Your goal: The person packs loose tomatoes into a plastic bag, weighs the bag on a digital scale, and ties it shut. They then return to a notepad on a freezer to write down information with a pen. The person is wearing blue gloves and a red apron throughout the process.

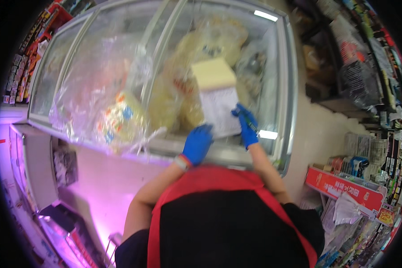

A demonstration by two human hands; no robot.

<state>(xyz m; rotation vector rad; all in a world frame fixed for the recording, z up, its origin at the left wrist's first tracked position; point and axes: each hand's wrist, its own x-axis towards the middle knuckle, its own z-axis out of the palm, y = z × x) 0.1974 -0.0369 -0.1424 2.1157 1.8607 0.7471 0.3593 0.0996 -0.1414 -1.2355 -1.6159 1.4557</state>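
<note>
A notepad (220, 109) with its yellowish cover flipped up and a written page showing lies on the glass lid of a chest freezer (221, 154). My left hand (198, 144), in a blue glove, rests at the pad's lower left corner. In my right hand (248, 125), also gloved in blue, is a green pen (250, 124), held beside the page's right edge. Bags of yellowish food (187, 60) show through the glass beneath the pad. Left of my left hand, a clear plastic bag (93, 97) with a printed yellowish package (124, 119) lies on the freezer.
Stocked shelves (372, 60) run along the right side. A red display bin (346, 191) with wire baskets (365, 147) behind it stands at the lower right. Below the freezer's left end is a grey cabinet (38, 167). Shelves of small packages (18, 73) stand at the far left.
</note>
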